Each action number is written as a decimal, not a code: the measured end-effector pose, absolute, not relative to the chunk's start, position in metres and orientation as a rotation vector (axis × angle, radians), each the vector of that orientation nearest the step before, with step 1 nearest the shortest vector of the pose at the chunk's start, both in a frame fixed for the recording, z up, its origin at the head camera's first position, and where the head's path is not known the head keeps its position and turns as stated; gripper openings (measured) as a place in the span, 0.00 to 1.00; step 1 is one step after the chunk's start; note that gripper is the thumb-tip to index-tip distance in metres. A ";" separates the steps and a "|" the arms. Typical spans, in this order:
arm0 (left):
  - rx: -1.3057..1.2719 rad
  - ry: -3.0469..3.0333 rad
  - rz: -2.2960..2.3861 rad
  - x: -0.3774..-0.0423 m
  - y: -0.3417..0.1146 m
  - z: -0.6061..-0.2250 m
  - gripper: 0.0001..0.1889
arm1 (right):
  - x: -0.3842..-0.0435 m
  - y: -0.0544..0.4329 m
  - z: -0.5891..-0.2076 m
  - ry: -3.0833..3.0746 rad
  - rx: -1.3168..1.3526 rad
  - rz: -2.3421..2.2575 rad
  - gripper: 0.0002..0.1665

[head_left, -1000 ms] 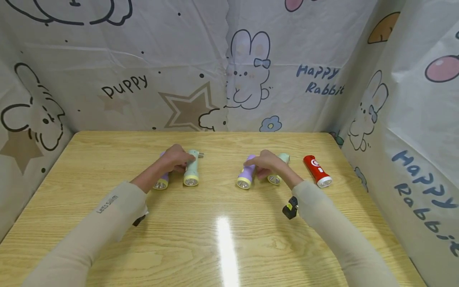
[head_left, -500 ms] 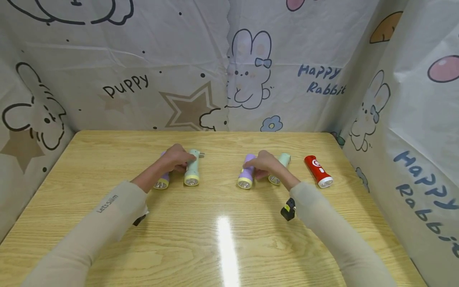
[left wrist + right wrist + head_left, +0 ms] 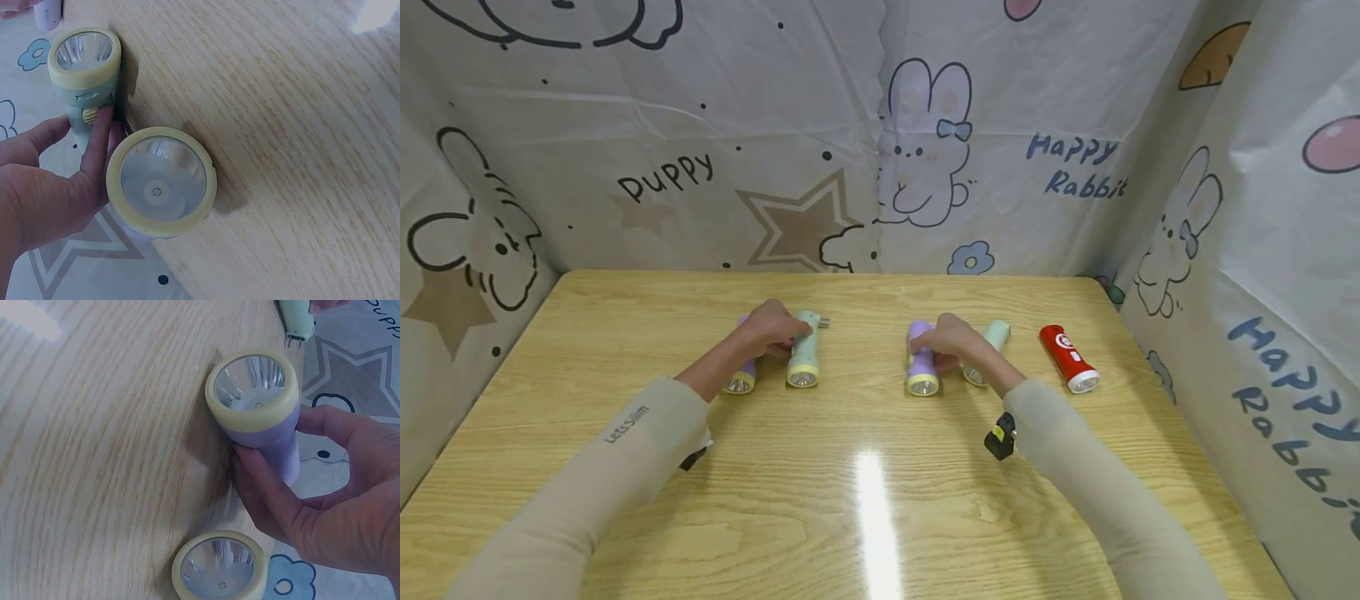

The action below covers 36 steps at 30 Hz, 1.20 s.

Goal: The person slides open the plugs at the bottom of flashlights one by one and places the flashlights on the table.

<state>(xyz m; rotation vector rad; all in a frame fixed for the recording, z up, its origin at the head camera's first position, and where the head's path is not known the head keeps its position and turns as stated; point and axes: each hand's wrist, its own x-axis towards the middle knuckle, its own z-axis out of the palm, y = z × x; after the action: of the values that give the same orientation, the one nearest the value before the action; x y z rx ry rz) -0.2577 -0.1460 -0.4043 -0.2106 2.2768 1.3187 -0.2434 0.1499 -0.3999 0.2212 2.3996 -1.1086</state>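
Observation:
My left hand (image 3: 770,327) grips a mint-green flashlight (image 3: 804,354) with a yellow rim and plug prongs at its far end. In the left wrist view its fingers lie on both sides of the barrel, one by the ribbed switch (image 3: 90,115). A purple flashlight (image 3: 742,380) lies beside it, partly hidden under the left arm. My right hand (image 3: 953,337) holds another purple flashlight (image 3: 284,453) between thumb and fingers, lens facing me. Right of that hand lies a second mint-green flashlight (image 3: 998,335), partly covered by the wrist.
A red flashlight (image 3: 1070,358) with a white rim lies at the right end of the row. The wooden table (image 3: 775,517) ends at a printed cloth backdrop (image 3: 700,217) behind and at the right. A black wrist device (image 3: 1000,437) hangs below the right sleeve.
Under my right hand the purple flashlight has turned from slanted to nearly straight, its lens end swinging slightly right. My left hand and its mint-green flashlight stay almost still.

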 end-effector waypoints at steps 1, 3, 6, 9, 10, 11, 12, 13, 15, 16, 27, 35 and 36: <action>-0.212 2.279 1.318 -0.258 -0.146 -0.404 0.09 | -0.243 0.150 -0.400 2.399 0.226 -1.109 0.28; -0.212 2.279 1.317 -0.257 -0.146 -0.404 0.10 | -0.243 0.149 -0.400 2.399 0.228 -1.103 0.28; -0.210 2.275 1.322 -0.257 -0.146 -0.405 0.10 | -0.243 0.149 -0.399 2.406 0.224 -1.094 0.28; -0.206 2.266 1.332 -0.256 -0.146 -0.405 0.09 | -0.243 0.148 -0.400 2.412 0.212 -1.090 0.28; -0.204 2.262 1.336 -0.256 -0.146 -0.405 0.09 | -0.243 0.148 -0.400 2.411 0.211 -1.090 0.28; -0.202 2.261 1.337 -0.256 -0.146 -0.405 0.09 | -0.243 0.148 -0.400 2.412 0.208 -1.088 0.28; -0.203 2.260 1.339 -0.256 -0.146 -0.405 0.09 | -0.243 0.148 -0.400 2.410 0.208 -1.089 0.28; -0.203 2.262 1.338 -0.256 -0.146 -0.405 0.09 | -0.243 0.148 -0.401 2.410 0.207 -1.090 0.29; -0.201 2.269 1.332 -0.256 -0.146 -0.404 0.09 | -0.243 0.147 -0.401 2.409 0.209 -1.087 0.29; -0.201 2.272 1.329 -0.256 -0.146 -0.404 0.10 | -0.243 0.147 -0.401 2.405 0.211 -1.093 0.30; -0.195 2.272 1.326 -0.255 -0.148 -0.403 0.17 | -0.245 0.147 -0.403 2.383 0.218 -1.156 0.31; -0.181 2.261 1.341 -0.255 -0.148 -0.403 0.19 | -0.247 0.145 -0.401 2.396 0.217 -1.152 0.29; -0.182 2.260 1.342 -0.255 -0.148 -0.403 0.19 | -0.247 0.145 -0.401 2.404 0.214 -1.147 0.29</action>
<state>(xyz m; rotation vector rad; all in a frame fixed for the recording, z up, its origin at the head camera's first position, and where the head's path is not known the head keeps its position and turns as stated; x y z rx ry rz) -0.2548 -0.1478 -0.4032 -0.1820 2.2600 1.3415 -0.2471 0.1454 -0.4005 0.2144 2.4040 -1.1466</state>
